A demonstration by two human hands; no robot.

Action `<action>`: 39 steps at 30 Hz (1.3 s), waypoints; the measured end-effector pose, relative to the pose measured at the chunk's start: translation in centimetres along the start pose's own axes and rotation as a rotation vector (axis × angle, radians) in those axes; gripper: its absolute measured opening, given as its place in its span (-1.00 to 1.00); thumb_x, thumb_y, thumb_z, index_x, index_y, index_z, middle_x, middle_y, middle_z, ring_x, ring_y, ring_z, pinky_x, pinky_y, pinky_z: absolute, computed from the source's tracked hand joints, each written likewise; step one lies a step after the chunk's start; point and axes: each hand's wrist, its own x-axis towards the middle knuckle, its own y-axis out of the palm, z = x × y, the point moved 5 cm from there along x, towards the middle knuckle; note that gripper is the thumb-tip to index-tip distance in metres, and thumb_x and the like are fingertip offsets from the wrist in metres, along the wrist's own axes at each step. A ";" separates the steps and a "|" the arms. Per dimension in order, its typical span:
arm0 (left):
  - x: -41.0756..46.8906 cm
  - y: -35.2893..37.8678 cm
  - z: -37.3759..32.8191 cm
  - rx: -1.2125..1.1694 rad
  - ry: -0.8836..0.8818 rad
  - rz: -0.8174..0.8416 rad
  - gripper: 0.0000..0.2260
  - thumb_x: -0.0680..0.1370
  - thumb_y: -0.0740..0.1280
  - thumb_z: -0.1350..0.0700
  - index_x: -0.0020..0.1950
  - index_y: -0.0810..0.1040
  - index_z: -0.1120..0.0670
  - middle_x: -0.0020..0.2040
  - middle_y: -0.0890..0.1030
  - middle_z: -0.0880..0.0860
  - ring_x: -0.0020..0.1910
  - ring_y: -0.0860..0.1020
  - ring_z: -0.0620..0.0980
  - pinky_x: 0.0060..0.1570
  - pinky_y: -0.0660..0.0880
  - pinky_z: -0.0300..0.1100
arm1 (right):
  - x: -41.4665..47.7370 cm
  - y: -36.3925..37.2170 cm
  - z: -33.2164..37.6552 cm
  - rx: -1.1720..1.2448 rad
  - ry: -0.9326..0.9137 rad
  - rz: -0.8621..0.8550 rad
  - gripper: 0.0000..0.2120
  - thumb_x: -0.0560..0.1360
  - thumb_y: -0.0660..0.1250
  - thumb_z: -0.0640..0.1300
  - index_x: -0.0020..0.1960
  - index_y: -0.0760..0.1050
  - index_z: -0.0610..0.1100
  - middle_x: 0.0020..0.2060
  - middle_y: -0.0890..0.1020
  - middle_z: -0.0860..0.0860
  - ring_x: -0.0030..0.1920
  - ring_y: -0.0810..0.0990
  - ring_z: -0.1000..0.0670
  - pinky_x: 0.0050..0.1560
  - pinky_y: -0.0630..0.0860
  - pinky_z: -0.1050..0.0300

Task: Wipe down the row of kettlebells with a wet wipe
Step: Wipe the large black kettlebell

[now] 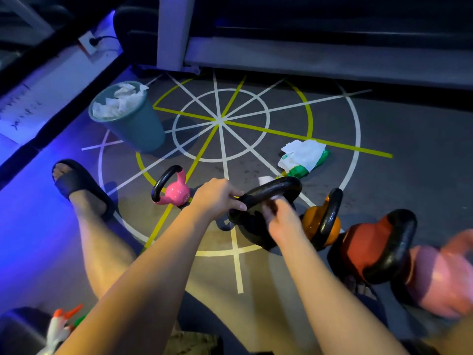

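This is looking like a gym. A pink kettlebell [176, 192], a black kettlebell [256, 226], an orange kettlebell [311, 226] and a red kettlebell [366, 249] are standing in a row across the near floor [396, 124]. White and yellow lines [221, 121] are forming a spoked circle on the grey surface beyond them. A grey machine frame [281, 55] is running along the far side. Blue light is glowing along the left wall [51, 80]. A bin [138, 129] at far left is holding used wipes [120, 101], and a wipe pack [304, 157] is lying on the right.

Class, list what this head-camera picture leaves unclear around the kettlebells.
Head view:
- Wipe: mostly hidden behind the handle of the black kettlebell.
- Right hand: fingers motion-blurred, grip unclear.
- Pale pink kettlebell: blurred, cut by the right edge.
- Paper: writing too small to read.
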 end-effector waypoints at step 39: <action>-7.8 -0.4 -7.0 -0.407 0.019 -0.576 -0.71 0.64 0.30 -0.12 0.29 0.64 -0.07 0.15 0.70 -0.11 0.15 0.64 -0.08 0.15 0.49 -0.18 | -12.1 -0.3 19.6 -1.190 -0.517 0.126 -0.68 0.48 0.49 -0.01 -0.22 0.57 -0.26 -0.47 0.58 0.01 -0.51 0.56 0.13 -0.47 0.41 0.36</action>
